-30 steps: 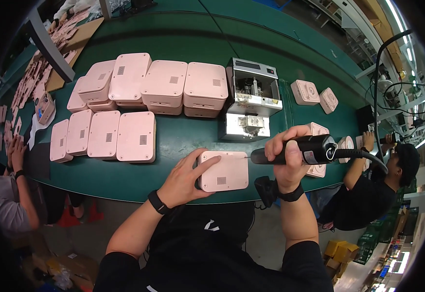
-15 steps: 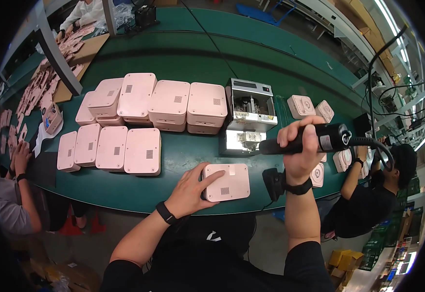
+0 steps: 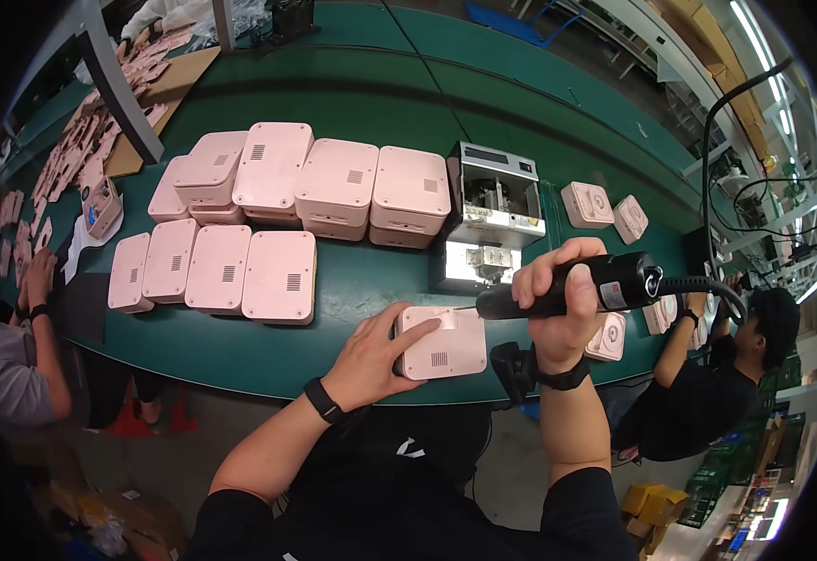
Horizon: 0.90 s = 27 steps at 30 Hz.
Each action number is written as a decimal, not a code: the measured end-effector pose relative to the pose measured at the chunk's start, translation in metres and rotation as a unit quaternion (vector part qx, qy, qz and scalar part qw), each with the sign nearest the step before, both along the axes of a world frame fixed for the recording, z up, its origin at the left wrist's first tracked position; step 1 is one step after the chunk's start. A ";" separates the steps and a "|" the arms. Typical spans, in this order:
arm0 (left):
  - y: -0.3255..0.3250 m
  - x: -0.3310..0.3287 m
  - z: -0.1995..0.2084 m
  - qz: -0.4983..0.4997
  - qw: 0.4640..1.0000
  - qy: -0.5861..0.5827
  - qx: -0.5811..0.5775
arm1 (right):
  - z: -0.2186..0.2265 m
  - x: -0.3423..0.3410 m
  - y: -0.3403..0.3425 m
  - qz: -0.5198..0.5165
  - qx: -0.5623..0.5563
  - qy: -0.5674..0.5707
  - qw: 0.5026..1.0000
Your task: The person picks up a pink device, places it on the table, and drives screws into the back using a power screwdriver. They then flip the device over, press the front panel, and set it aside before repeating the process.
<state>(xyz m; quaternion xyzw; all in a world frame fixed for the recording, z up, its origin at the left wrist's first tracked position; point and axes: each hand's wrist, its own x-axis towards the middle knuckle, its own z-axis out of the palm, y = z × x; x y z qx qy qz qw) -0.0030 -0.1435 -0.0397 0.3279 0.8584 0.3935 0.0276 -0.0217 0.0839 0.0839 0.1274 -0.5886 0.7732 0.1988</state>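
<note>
A pink plastic box (image 3: 459, 354) with a small vent grille lies near the table's front edge. My left hand (image 3: 364, 353) grips it from its left side, the index finger stretched over its top. In my right hand (image 3: 558, 304) is a black electric screwdriver (image 3: 605, 283), held level with its cable running off to the right. Its thin bit points left, over the far edge of the box; whether it touches cannot be made out. Behind the box stands a metal screw feeder (image 3: 500, 192) with a windowed top.
Several pink boxes (image 3: 280, 280) stand in two rows on the green table (image 3: 352, 280) to the left. More pink parts (image 3: 588, 205) lie at the right. Co-workers sit at both sides, one by a heap of pink pieces (image 3: 77, 154). A black cable (image 3: 708, 168) hangs at the right.
My right hand has brought the screwdriver from beside the screw feeder down and left to the box. The left hand keeps its hold, and the whole view has shifted slightly.
</note>
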 end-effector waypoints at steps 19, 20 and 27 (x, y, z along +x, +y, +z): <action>0.003 0.001 0.002 -0.006 1.000 -0.008 0.003 | -0.022 -0.008 -0.005 0.004 -0.031 -0.032 0.999; 0.003 0.000 0.002 -0.001 1.000 -0.013 0.000 | -0.018 -0.005 -0.003 -0.008 -0.023 -0.027 0.999; 0.024 -0.003 -0.001 -0.020 1.000 0.021 0.010 | 0.009 -0.009 0.017 -0.079 0.032 0.061 0.994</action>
